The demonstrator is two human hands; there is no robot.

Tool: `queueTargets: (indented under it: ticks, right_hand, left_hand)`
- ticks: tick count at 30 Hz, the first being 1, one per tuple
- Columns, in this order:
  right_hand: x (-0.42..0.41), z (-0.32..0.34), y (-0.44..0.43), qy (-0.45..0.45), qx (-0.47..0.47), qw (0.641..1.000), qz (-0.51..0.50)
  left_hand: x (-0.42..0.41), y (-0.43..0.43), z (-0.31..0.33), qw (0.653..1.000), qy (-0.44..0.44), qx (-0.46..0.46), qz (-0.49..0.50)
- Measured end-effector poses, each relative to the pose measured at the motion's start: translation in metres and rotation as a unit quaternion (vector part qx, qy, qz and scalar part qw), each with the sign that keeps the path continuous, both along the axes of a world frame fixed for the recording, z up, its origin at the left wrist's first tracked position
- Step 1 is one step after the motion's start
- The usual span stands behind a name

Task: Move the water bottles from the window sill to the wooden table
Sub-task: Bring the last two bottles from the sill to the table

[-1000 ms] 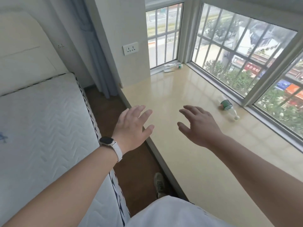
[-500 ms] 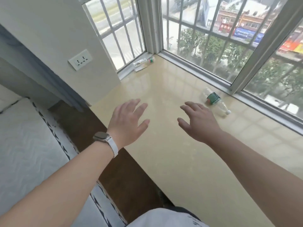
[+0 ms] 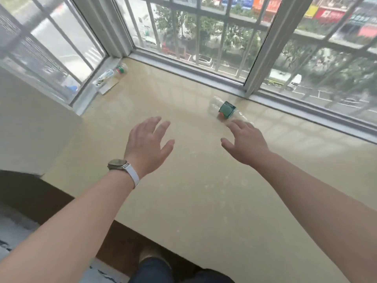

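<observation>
Reaching over the window sill (image 3: 204, 190), your hands are both spread wide and empty. Your right hand (image 3: 247, 142) has its fingertips just short of the near bottle (image 3: 225, 109), which lies on its side at 1 o'clock by the window frame; its clear neck end is partly hidden behind your fingers. Your left hand (image 3: 148, 145), watch (image 3: 118, 164) on the wrist, hovers apart from it. The far bottle (image 3: 111, 75) lies at 11 o'clock in the corner, blurred, on a pale flat item (image 3: 108, 88) you cannot identify.

Glossy smooth sill (image 3: 183, 201); clear plastic bottle (image 3: 224, 110)
</observation>
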State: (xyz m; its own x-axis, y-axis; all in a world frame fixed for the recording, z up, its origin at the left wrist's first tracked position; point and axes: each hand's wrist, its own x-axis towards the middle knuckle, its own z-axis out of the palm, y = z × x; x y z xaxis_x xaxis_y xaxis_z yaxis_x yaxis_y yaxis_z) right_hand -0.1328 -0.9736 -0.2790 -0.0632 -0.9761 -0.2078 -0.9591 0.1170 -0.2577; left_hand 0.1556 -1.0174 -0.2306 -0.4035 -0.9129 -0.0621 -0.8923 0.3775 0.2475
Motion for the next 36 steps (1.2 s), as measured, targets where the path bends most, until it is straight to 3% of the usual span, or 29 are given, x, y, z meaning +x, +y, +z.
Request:
queueTargets:
  ticks: [8,15,23,28,36]
  right_hand:
    - [-0.014,-0.085,-0.092,0.014,0.03,0.994,-0.099]
    - [-0.028,-0.16,-0.17,0.04,0.048,0.987,-0.147]
    - [-0.028,-0.193,-0.207,0.081,0.109,0.976,-0.172]
    - [0.011,-0.189,-0.229,0.06,0.119,0.978,-0.162]
    - [0.142,-0.17,-0.292,-0.044,0.037,0.993,-0.104]
  left_hand:
    - [0.002,-0.108,-0.093,0.998,-0.016,0.055,-0.039]
    - [0.032,-0.194,-0.164,0.998,-0.016,0.058,-0.013]
    - [0.069,-0.249,-0.215,0.997,-0.03,0.071,-0.006]
    - [0.09,-0.277,-0.225,0.997,-0.025,0.07,-0.004]
    - [0.146,-0.35,-0.219,0.999,-0.021,0.031,0.027]
